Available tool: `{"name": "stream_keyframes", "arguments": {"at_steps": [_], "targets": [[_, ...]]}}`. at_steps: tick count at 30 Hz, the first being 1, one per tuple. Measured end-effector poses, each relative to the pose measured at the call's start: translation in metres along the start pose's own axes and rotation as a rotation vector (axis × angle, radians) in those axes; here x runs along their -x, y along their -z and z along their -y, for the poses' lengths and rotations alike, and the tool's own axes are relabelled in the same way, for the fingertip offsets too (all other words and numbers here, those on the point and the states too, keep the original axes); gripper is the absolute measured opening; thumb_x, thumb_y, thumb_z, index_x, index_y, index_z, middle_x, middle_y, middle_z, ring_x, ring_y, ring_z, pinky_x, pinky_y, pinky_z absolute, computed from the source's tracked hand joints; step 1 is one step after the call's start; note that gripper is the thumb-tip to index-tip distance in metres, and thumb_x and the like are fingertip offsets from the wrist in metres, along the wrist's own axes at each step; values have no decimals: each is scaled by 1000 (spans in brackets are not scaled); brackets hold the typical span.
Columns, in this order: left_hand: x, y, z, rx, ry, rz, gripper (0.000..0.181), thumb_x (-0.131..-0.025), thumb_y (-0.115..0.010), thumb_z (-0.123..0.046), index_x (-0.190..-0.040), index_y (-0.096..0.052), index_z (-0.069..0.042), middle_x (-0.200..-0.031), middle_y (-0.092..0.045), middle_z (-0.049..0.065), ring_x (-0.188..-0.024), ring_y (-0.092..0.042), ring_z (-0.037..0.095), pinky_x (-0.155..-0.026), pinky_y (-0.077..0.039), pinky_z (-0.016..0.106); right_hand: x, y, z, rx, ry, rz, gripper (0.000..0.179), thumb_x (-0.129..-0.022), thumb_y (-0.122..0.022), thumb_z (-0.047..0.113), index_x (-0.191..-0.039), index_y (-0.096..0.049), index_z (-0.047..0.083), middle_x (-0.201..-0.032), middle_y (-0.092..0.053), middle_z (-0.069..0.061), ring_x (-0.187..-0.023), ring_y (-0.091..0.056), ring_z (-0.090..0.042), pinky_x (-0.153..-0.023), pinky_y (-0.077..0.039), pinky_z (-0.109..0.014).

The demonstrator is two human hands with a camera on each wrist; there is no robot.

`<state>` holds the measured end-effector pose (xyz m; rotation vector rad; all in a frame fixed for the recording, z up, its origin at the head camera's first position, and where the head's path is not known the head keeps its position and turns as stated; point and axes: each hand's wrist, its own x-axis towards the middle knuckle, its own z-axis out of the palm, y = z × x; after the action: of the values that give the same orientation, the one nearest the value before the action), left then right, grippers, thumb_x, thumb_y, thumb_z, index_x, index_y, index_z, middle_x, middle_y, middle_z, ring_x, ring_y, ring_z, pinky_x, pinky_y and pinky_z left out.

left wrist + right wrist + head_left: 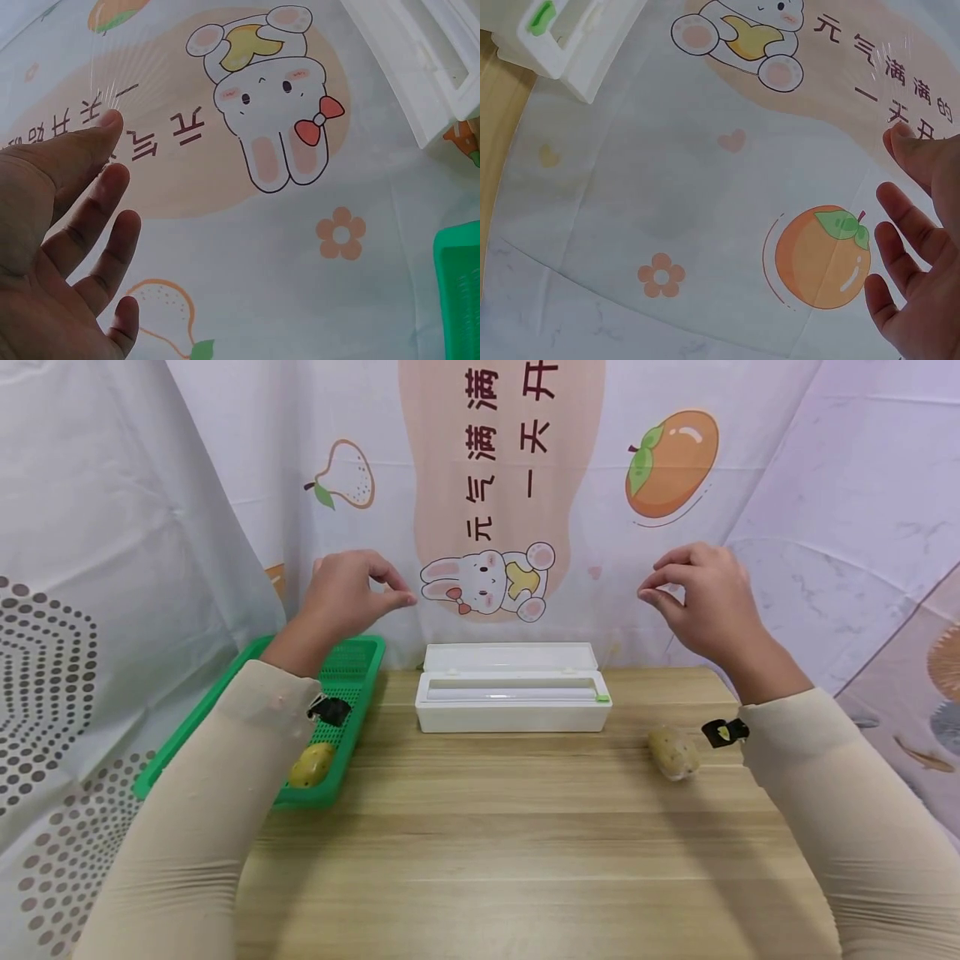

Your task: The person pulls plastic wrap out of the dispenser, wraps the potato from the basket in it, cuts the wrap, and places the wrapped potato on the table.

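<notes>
My left hand (356, 589) and right hand (705, 597) are raised at about the same height, well apart, above the back of the table. Each pinches clear cling film (120, 79) between thumb and index finger; fine creases fan out from the thumb tip in both wrist views. In the head view the film between the hands is nearly invisible. Below and between them sits a white cling film dispenser box (513, 717) with its lid (510, 657) raised, a roll (510, 694) inside and a green slider (602, 698) at its right end.
A potato (673, 753), seemingly wrapped in film, lies on the wooden table (480, 843) under the right forearm. At the left, a green basket (347, 768) holds another potato (312, 765), partly behind my left sleeve. A printed cloth (360, 410) hangs behind the table.
</notes>
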<state>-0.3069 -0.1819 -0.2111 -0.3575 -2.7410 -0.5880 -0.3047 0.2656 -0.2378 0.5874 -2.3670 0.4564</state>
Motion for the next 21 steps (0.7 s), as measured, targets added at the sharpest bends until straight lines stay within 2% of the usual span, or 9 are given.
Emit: {"name": "stream_keyframes", "arguments": {"at_steps": [6, 14, 21], "targets": [[2, 4, -1, 11, 4, -3, 24, -93, -78, -39, -99, -82, -16, -115, -75, 6, -117, -60, 25, -111, -28, 59, 0, 4, 1, 7, -2, -8, 6, -94, -78, 14, -95, -82, 10, -122, -66, -15, -116, -51, -44, -89, -34, -64], [3, 9, -4, 26, -45, -52, 21, -93, -78, -35, -96, -82, -15, -112, -76, 5, -116, -61, 26, -109, -30, 58, -2, 13, 3, 3, 11, -29, 6, -93, -78, 14, -95, -82, 9, -122, -67, -15, -115, -51, -46, -90, -33, -68], [5, 16, -8, 25, -46, -67, 24, -93, -78, -38, -97, -82, -15, -112, -76, 5, -115, -61, 25, -110, -30, 58, -4, 19, 6, 1, 10, -42, 8, -93, -78, 13, -96, -81, 7, -123, -68, -16, -118, -50, -47, -89, -33, -68]]}}
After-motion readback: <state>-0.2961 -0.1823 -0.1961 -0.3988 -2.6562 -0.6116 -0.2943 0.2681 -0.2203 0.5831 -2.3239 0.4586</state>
